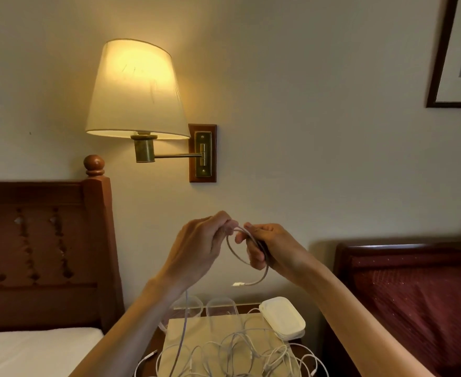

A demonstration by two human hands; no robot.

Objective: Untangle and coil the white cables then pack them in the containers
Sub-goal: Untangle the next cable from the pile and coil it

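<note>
Head view, items as we find them. Left hand [199, 247]: fingers curled, pinching the top of a thin white cable [263, 263] raised in front of the cream wall. Right hand [271, 248]: fingers bent around that cable's small loop, gripping it. The cable's plug end [238, 284] hangs free under the loop; another length drops from the left hand toward the table.

Below, we list a loose tangle of white cables [240, 352] spread over a pale board on a dark wooden bedside table [157, 336]. Two clear plastic containers [219, 308] stand at the back edge (contents unclear), a white rounded lid [282, 315] just right of them.

Also: lit wall lamp with cream shade [135, 89], carved wooden headboard [41, 240], red upholstered chair [414, 295].
</note>
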